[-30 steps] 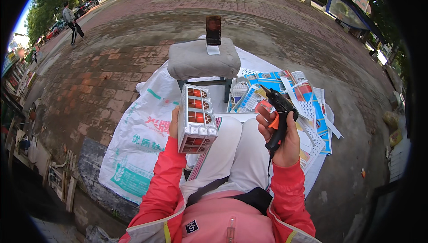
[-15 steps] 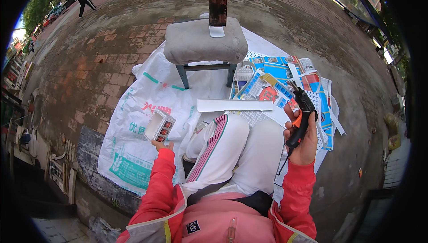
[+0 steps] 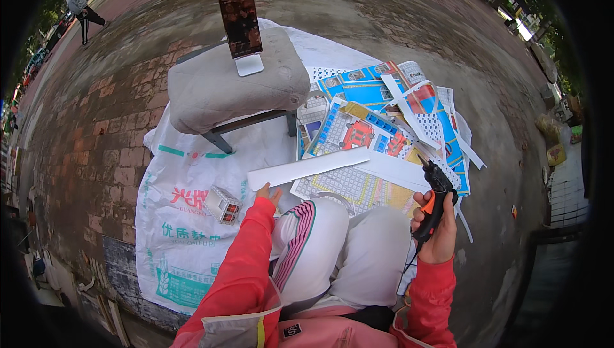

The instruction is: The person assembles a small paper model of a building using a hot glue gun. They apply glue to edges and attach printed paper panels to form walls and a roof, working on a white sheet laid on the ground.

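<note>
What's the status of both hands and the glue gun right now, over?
Right hand gripping black glue gun, nozzle up. Left hand empty, touching white strip. Small model box on sack, apart.

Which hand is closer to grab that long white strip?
The left hand, I think. It is empty and already at the near end of the long white strip. The right hand is busy holding the glue gun.
</note>
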Demonstrator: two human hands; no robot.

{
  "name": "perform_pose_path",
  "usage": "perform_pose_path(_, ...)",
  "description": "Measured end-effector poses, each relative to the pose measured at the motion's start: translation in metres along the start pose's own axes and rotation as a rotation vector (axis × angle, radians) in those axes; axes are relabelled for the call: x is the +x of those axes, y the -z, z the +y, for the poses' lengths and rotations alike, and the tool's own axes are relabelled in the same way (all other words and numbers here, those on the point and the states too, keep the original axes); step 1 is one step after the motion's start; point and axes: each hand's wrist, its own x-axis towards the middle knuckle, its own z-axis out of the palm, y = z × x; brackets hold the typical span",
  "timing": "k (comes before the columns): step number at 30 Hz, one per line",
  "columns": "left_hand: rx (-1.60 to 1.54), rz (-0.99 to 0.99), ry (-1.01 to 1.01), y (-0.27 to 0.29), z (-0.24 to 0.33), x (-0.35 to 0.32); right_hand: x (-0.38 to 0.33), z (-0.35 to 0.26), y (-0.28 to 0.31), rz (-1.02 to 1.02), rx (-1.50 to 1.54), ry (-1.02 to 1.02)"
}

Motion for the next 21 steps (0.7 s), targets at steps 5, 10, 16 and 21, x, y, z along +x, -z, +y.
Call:
perform_pose_path(5,-0.295,0.023,-0.056,-0.026,0.033,-0.029,0.009,0.003,-0.005,0.019,-0.009,0.023)
perform_pose_path(10,0.339,-0.077,-0.223,0.007,0.028,-0.036,0.005,0.006,-0.017,-0.012,-0.038,-0.005)
perform_pose_path(16,0.242,0.060,-0.180,0.035,-0.005,0.031,0.001,0.002,-0.011,-0.063,-0.026,-0.002)
perform_pose_path(21,-0.692,0.194,0.217,0.010,-0.008,0.077,0.007,0.014,-0.014,-0.241,-0.247,-0.024)
